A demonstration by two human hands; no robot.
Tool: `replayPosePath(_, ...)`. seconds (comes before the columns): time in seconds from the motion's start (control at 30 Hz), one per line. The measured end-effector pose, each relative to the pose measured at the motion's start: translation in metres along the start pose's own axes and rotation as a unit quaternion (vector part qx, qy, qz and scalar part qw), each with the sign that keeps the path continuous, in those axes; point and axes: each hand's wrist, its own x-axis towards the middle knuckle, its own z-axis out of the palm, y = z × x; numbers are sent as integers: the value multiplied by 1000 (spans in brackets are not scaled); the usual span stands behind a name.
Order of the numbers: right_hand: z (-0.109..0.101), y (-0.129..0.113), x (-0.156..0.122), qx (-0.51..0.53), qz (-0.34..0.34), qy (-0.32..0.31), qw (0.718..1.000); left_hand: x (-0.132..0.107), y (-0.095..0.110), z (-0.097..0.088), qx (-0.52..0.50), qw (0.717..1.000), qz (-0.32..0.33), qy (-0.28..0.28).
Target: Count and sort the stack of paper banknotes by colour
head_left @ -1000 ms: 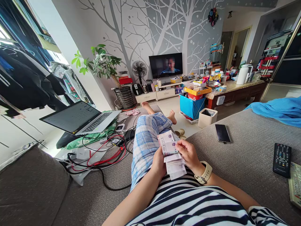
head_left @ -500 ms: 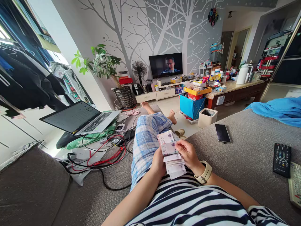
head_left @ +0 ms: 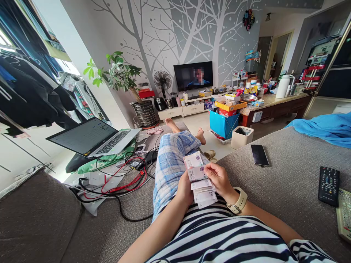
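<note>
A fanned stack of banknotes (head_left: 197,173) lies between my two hands, above my lap. My left hand (head_left: 185,188) is closed around the left edge of the stack, its fingers mostly hidden behind the notes. At the right edge, my right hand (head_left: 218,179) pinches a note between thumb and fingers. Below, the lower ends of several notes hang down in steps over my striped shirt (head_left: 219,233). A pale watch (head_left: 239,201) is on my right wrist.
An open laptop (head_left: 90,138) sits on the sofa at left, beside tangled cables (head_left: 131,182). On the right lie a phone (head_left: 259,155), a remote control (head_left: 328,186) and a blue cloth (head_left: 326,128). Ahead stand a bin (head_left: 242,138) and a cluttered table (head_left: 296,99).
My hands and the banknotes stay almost in place, with only a tiny shift of the notes. The picture on the television differs.
</note>
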Motion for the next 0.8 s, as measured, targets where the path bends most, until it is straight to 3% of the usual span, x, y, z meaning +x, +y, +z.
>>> replayPosePath(0.37, -1, 2, -1, 39, 15, -31, 999, 3, 0, -2, -4, 999, -34, 32)
replayPosePath(0.6, -2, 22, 6, 26, 46, 46, 998, 5, -3, -6, 14, 999, -32, 33)
replayPosePath(0.8, -4, 33, 9, -16, 59, 68, 996, 4, -4, -4, 43, 997, 39, 45)
